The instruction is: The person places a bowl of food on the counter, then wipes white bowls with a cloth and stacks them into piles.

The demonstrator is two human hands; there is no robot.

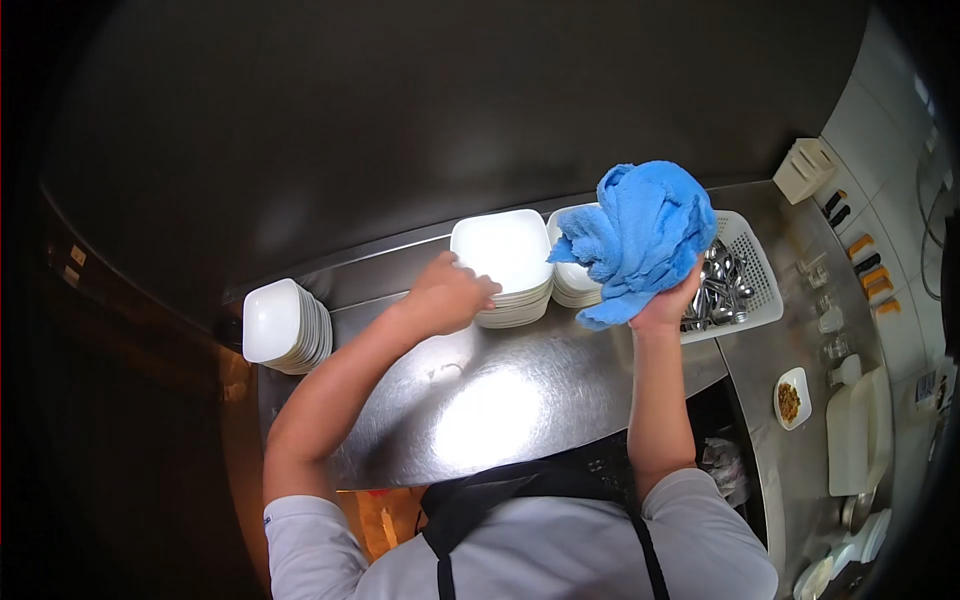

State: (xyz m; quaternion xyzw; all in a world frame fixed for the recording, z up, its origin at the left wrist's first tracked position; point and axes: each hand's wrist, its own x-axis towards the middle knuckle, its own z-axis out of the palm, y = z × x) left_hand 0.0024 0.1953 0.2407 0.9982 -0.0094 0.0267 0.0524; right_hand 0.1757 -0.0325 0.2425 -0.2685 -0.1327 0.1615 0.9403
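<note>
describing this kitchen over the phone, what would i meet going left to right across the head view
Left stack of white dishes → middle stack of white dishes → bunched blue cloth → white basket of cutlery → small dish of brown food → orange handles by the wall

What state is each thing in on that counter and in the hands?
Blue cloth: bunched up, held aloft in the right hand.
Middle plate stack: piled up, left hand at its edge.
Left plate stack: piled up, not held.
Right plate stack: partly hidden by the cloth.
White basket: holding metal cutlery.
Small white dish: holding brown food.
</note>
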